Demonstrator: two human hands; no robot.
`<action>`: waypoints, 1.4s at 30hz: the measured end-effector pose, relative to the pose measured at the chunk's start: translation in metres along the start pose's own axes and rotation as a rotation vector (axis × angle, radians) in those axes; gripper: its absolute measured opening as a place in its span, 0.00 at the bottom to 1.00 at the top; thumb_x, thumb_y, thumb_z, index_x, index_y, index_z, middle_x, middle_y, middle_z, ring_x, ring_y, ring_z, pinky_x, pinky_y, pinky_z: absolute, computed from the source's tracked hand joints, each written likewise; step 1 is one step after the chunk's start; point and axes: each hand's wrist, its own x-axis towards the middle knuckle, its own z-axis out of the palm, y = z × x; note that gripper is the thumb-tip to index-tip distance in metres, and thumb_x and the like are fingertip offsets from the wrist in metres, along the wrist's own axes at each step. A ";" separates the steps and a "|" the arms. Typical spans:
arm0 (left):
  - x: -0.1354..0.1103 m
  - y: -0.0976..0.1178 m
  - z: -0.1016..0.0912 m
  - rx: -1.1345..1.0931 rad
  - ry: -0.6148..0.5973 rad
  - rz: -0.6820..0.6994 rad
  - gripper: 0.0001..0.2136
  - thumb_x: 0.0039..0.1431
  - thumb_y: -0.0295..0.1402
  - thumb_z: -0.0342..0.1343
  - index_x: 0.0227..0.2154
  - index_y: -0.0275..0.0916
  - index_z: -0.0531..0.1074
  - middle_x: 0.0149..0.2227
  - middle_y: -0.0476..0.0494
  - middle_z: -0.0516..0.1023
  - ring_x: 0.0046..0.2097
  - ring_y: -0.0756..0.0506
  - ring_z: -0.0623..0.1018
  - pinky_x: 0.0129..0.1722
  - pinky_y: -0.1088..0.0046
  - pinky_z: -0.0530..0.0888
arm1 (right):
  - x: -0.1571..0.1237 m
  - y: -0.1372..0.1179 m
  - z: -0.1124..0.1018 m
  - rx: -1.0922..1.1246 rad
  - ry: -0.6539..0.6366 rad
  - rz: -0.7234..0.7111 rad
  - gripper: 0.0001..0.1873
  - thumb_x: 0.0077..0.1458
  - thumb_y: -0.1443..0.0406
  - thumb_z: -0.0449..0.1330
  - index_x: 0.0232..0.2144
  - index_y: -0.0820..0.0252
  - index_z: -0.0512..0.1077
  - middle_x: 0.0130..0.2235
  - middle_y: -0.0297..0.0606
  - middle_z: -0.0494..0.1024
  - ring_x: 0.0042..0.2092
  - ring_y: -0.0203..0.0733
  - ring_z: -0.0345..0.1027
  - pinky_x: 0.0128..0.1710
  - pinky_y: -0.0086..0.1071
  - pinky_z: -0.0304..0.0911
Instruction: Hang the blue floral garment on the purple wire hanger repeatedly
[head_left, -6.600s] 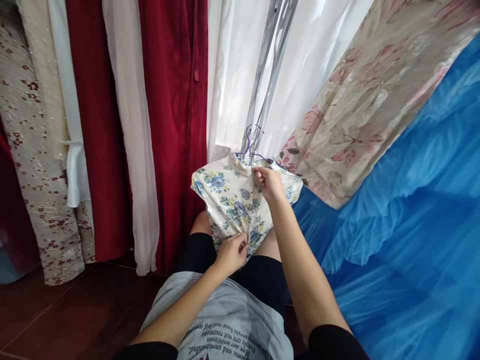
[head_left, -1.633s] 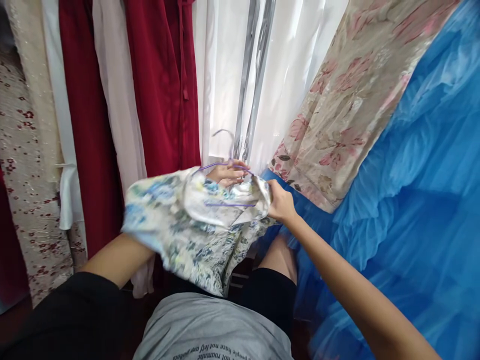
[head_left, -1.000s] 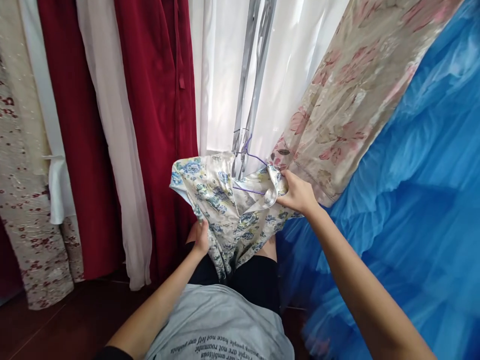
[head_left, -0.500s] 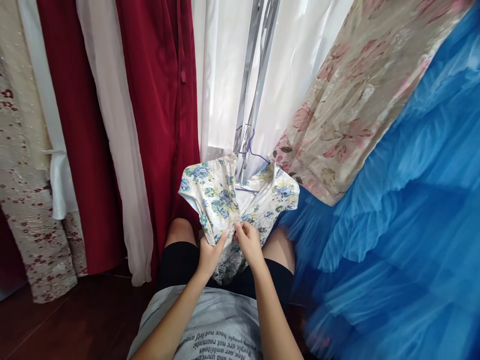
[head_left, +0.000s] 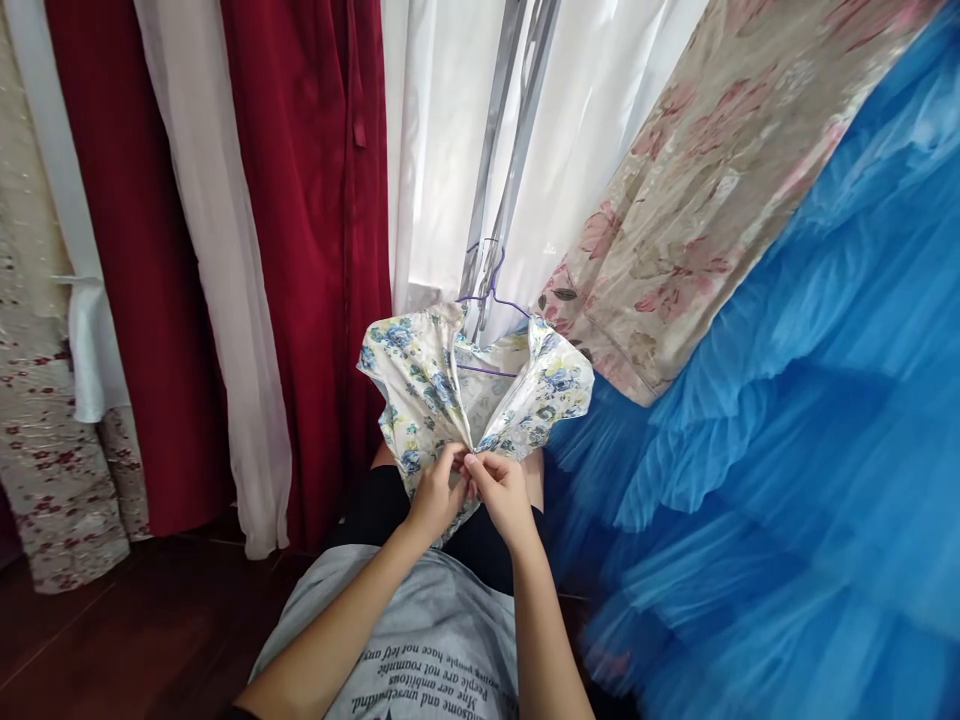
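Observation:
In the head view a short-sleeved floral garment, white with blue flowers and green leaves, hangs on a thin purple hanger in front of me. Its front is parted in a V below the collar. At the bottom of that V, my left hand pinches the left front edge. Touching it from the other side, my right hand pinches the cloth at the same spot. Whatever fastening lies between the fingertips is too small to make out. The garment's lower part is hidden behind my hands and lap.
Dark red gowns and a pale sheer panel hang at left. White fabric hangs behind the hanger, with grey metal poles before it. To the right are a beige floral dress and a blue tulle skirt.
My left hand has moved right and up from the garment's side to meet my right hand at the front opening. The neckline now gapes wider, and the view has shifted slightly.

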 end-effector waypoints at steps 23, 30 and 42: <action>0.034 0.014 -0.007 0.246 -0.290 0.014 0.02 0.64 0.32 0.53 0.36 0.43 0.70 0.28 0.49 0.76 0.30 0.46 0.77 0.31 0.72 0.67 | 0.151 -0.127 -0.025 0.272 0.170 -0.029 0.11 0.51 0.62 0.60 0.23 0.63 0.74 0.15 0.29 0.66 0.18 0.29 0.50 0.17 0.26 0.43; 0.151 0.075 -0.051 0.131 0.079 0.317 0.16 0.71 0.36 0.47 0.58 0.43 0.68 0.32 0.48 0.77 0.31 0.48 0.76 0.35 0.72 0.71 | 0.120 -0.120 -0.024 0.195 0.132 -0.125 0.13 0.51 0.59 0.61 0.20 0.61 0.72 0.13 0.30 0.66 0.17 0.30 0.52 0.18 0.26 0.45; 0.235 0.077 -0.108 -0.093 0.462 0.278 0.07 0.66 0.33 0.56 0.32 0.37 0.74 0.27 0.49 0.75 0.30 0.49 0.75 0.33 0.76 0.70 | 0.125 -0.028 0.005 0.075 0.130 -0.103 0.15 0.49 0.60 0.59 0.15 0.60 0.71 0.11 0.27 0.62 0.17 0.33 0.54 0.22 0.28 0.49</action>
